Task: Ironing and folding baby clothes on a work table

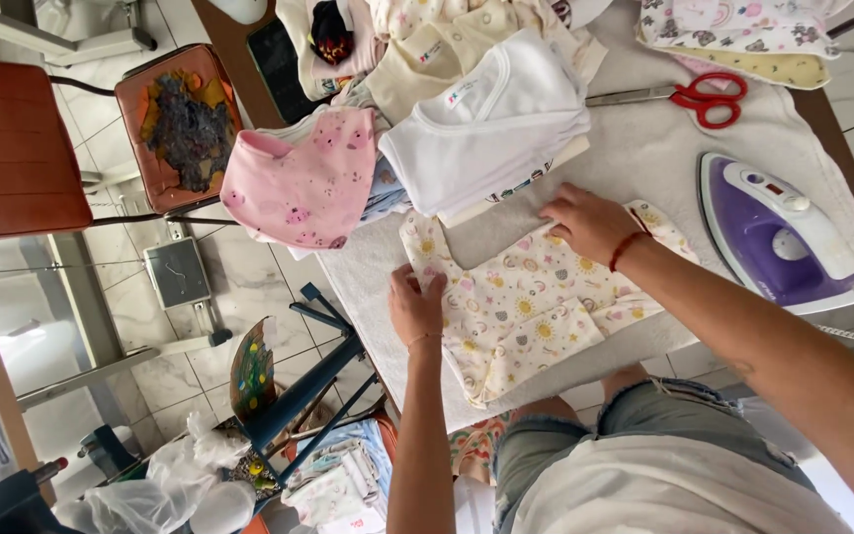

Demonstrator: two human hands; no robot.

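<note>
Pressing flat on a small cream garment (pixel 536 311) printed with suns and rainbows, both hands work at centre frame. The garment lies spread on the pale cloth-covered desk (pixel 644 148), its long axis running from the upper left near the left hand toward the lower right edge of the desk.

Left hand (pixel 415 307): at the garment's left end, fingers curled and pinching the fabric edge there. Right hand (pixel 590 222): on the garment's upper edge, fingers extended and nearly flat, palm down, gripping nothing, only bearing on the cloth. A red band sits on that wrist.

Relation noted: the bulk of the garment lies below and between the two hands, toward the person's body; the left hand is nearer its narrow end, the right nearer its middle.

Surroundings: purple and white iron (pixel 778 237) at right, well apart from the right hand; red-handled scissors (pixel 689 96) at upper right; folded white garment (pixel 491 129) and pink garment (pixel 303 183) just above the hands.
</note>
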